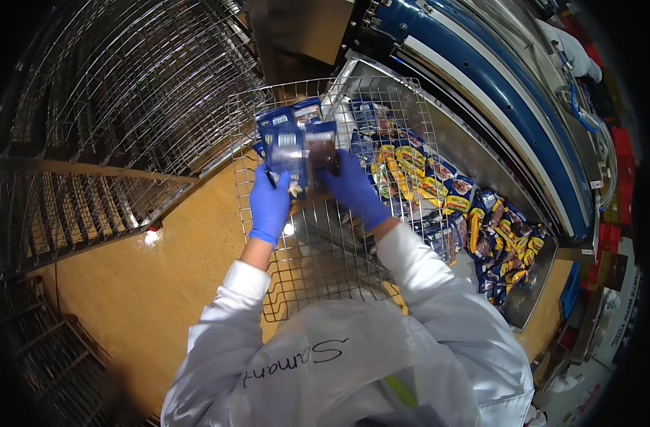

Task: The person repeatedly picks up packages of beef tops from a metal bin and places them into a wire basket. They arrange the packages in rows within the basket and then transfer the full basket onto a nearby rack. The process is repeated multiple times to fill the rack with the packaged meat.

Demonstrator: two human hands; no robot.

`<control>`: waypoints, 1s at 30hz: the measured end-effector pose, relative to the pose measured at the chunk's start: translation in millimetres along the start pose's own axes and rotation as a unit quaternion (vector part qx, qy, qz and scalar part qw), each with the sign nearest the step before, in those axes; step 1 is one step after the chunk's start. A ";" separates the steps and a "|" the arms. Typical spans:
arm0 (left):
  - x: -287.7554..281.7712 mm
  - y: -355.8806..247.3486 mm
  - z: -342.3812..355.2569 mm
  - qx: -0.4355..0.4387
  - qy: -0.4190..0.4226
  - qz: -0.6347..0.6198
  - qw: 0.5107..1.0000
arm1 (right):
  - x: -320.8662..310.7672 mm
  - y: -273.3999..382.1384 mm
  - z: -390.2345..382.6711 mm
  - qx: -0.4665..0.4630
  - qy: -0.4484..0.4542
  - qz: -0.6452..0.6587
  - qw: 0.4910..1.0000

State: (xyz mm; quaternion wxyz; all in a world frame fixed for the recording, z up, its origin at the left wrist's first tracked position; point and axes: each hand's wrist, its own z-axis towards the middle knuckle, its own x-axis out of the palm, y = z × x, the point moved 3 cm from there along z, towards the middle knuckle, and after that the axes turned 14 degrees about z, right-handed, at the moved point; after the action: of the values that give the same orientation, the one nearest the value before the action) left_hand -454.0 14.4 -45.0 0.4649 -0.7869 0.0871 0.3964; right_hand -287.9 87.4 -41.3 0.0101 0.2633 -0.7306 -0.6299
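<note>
Blue-gloved, my left hand grips the lower left edge of several flat blue packets bunched over the far left part of a wire rack. My right hand, gloved the same, closes on a packet with a dark brown window at the bunch's right side. The packets are slightly blurred, and they hide some of the fingertips. Under and beyond the rack's right side, a metal tray holds many loose packets, some blue and some yellow.
Tall stacked wire shelving stands at the left, over a tan floor. Behind the tray curves a large blue and steel machine. A dark metal frame is at the lower left. Red containers line the far right.
</note>
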 end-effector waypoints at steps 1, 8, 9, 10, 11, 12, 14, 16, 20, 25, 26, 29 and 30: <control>17.4 21.6 2.3 0.041 -0.050 -0.013 0.998 | 9.5 -17.0 -7.6 -0.055 -0.063 -0.125 0.989; -3.1 -15.3 -5.7 0.110 -0.127 -0.043 0.985 | 23.6 4.9 -13.4 -0.093 -0.105 0.046 0.989; -12.9 -25.5 -19.4 0.121 -0.144 -0.040 0.981 | 19.8 13.2 -24.0 -0.080 -0.100 0.097 0.987; -19.0 -24.5 -30.1 0.051 -0.067 -0.091 0.992 | 18.2 20.7 -35.2 -0.066 -0.081 0.099 0.990; -17.5 -17.1 -38.9 0.017 -0.048 -0.097 0.994 | 14.5 26.6 -45.4 -0.055 -0.062 0.099 0.992; -11.5 -6.9 -46.7 -0.016 -0.028 -0.102 0.994 | 10.4 27.4 -50.4 -0.044 -0.043 0.099 0.993; 14.6 28.5 -51.0 -0.088 0.057 0.016 0.994 | -1.9 -18.5 -48.6 -0.097 -0.058 -0.042 0.993; 21.6 30.2 -50.7 -0.048 -0.012 -0.065 0.997 | -8.8 -29.3 -27.1 -0.128 -0.103 -0.091 0.982; 23.8 20.0 -19.7 -0.081 -0.035 -0.128 0.988 | -15.7 -28.8 48.7 -0.098 -0.122 0.002 0.988; 35.7 28.4 15.1 -0.116 -0.050 -0.171 0.977 | 13.8 -15.8 82.7 0.017 -0.017 0.018 1.000; 32.3 21.9 11.3 -0.087 -0.072 -0.164 0.980 | 16.5 -17.3 85.3 -0.017 -0.022 0.046 0.999; 10.4 -3.6 -1.2 -0.027 -0.124 -0.120 0.985 | 24.4 -19.4 80.7 -0.098 -0.051 0.210 0.971; 2.8 -5.5 2.4 -0.010 -0.132 -0.105 0.986 | 23.5 -21.3 84.6 -0.082 -0.048 0.173 0.980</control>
State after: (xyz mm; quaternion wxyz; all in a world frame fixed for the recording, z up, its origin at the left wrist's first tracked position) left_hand -450.7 20.0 -43.9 0.5034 -0.7372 -0.0620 0.4464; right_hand -329.5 154.0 -85.9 0.1058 0.1006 -0.7104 -0.6885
